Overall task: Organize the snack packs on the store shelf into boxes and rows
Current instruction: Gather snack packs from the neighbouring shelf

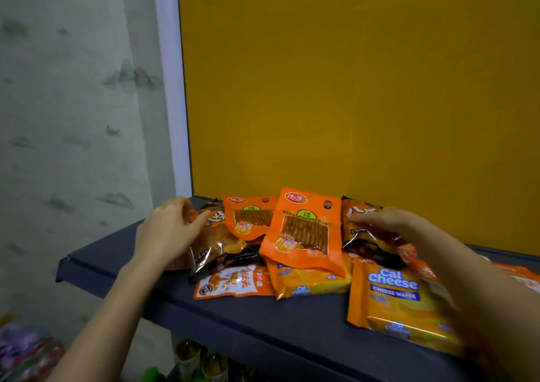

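Place: shop.
Evidence: dark shelf point(263, 317) with snack packs point(304, 235); yellow backboard point(365, 89); bottles point(201, 361) on tier below.

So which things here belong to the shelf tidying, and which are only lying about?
Job: left hand, gripping the left dark bag; right hand, on the right dark bag; two orange strip packs; two Cal Cheese packs; white-orange pack; shelf.
Lying about: bottles below; purple packs, lower left.

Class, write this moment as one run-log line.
left hand: grips left black-and-orange foil bag | right hand: grips right black-and-orange foil bag | dark blue shelf: orange snack packs overlapping, unsorted
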`<state>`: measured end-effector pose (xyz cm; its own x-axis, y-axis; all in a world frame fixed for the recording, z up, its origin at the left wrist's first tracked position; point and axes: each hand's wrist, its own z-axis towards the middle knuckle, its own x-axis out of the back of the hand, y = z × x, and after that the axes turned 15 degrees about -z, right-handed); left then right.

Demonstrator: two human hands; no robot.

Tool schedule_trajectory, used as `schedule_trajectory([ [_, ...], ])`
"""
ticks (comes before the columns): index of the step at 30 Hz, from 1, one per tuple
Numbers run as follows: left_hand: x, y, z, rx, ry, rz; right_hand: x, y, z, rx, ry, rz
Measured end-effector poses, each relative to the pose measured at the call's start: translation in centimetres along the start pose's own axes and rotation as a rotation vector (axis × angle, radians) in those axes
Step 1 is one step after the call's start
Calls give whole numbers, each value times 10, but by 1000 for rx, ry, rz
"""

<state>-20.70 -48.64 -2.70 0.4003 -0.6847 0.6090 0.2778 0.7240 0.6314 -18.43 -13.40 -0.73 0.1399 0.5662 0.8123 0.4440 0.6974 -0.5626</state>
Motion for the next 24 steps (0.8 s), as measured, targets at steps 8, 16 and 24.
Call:
schedule_trajectory([
  [8, 0, -32, 22, 374, -361, -97, 2, -5, 0, -87, 167, 145],
  [16, -7, -38, 38, 351, -591, -469, 10, -20, -39, -24, 468, 217],
  [24, -18, -36, 41, 369, -612, -865, -12, -47, -82, 121, 504, 398],
])
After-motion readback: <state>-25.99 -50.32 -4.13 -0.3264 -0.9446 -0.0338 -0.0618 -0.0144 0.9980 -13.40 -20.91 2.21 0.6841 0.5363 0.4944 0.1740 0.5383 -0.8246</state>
